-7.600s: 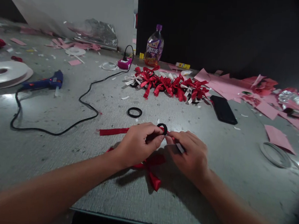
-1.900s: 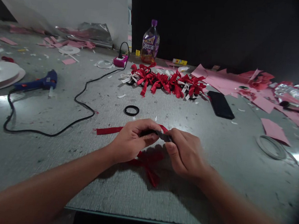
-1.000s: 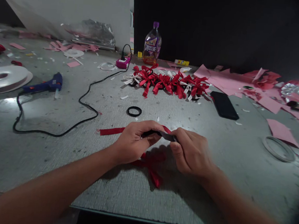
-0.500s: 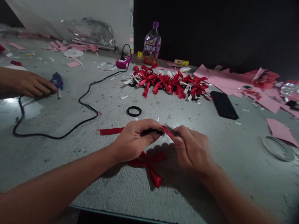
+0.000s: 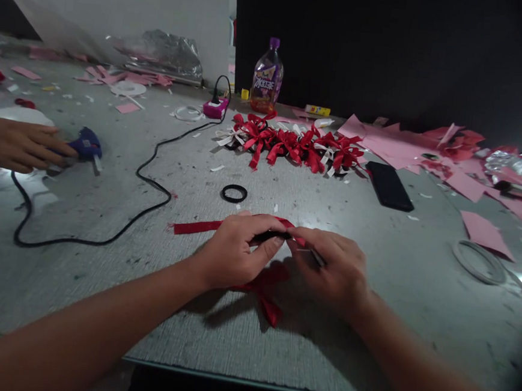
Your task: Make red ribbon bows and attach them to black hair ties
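Observation:
My left hand [image 5: 236,248] is closed on a black hair tie [image 5: 267,237], mostly hidden by the fingers. A red ribbon [image 5: 195,227] runs behind that hand, its frayed end lying out to the left, and comes over the tie at the fingertips. There my right hand [image 5: 334,264] pinches the ribbon against the tie. A thin metal tool [image 5: 317,258] of unclear kind is tucked in the right fingers. Beneath both hands a red ribbon bow [image 5: 270,308] lies on the table, partly covered. Another black hair tie [image 5: 234,193] rests just beyond the left hand.
At left, another person's hand [image 5: 25,144] holds a blue glue gun [image 5: 86,144] with a black cord [image 5: 153,184]. Red and white bows [image 5: 292,144] are piled farther back, near a drink bottle [image 5: 267,78] and a phone [image 5: 389,186]. Pink paper [image 5: 391,142] covers the back right.
My right fingers have closed in against the left fingertips, folding the ribbon over the hair tie. The other person's hand has drawn left with the glue gun.

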Demonstrator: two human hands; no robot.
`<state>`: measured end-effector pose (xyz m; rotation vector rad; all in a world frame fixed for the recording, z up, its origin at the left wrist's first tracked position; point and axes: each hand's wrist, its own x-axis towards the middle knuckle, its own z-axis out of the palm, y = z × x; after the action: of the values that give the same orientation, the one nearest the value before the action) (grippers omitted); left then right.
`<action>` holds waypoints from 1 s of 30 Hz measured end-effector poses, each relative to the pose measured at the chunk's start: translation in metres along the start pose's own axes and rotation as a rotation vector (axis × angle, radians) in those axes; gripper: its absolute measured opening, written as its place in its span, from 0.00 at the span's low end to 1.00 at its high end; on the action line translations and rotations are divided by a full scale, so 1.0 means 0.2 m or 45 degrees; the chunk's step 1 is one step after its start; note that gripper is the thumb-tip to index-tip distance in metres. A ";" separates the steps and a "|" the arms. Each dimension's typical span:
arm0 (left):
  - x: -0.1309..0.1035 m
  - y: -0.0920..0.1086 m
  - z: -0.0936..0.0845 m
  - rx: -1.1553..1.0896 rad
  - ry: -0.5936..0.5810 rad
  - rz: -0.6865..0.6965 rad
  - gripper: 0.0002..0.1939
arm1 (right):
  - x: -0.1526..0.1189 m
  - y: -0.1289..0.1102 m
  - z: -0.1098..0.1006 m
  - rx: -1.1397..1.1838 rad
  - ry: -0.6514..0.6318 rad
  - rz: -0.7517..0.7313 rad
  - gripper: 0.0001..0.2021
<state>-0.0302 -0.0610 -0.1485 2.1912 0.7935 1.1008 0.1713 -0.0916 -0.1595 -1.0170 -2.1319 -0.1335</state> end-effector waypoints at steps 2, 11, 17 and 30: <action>0.00 0.00 0.00 -0.007 -0.001 -0.001 0.09 | 0.00 0.01 0.00 -0.014 0.041 -0.049 0.11; -0.01 0.00 0.01 -0.163 -0.022 -0.064 0.08 | 0.04 -0.02 -0.01 -0.032 0.057 -0.080 0.03; -0.01 -0.01 0.01 -0.254 -0.102 -0.165 0.08 | 0.03 -0.02 0.01 -0.042 0.102 -0.037 0.07; 0.00 0.01 0.02 -0.253 -0.088 -0.193 0.09 | 0.02 -0.02 -0.01 -0.064 0.062 0.093 0.06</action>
<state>-0.0274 -0.0629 -0.1494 1.9593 0.7714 0.9792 0.1674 -0.0929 -0.1540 -1.1086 -2.0534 -0.1753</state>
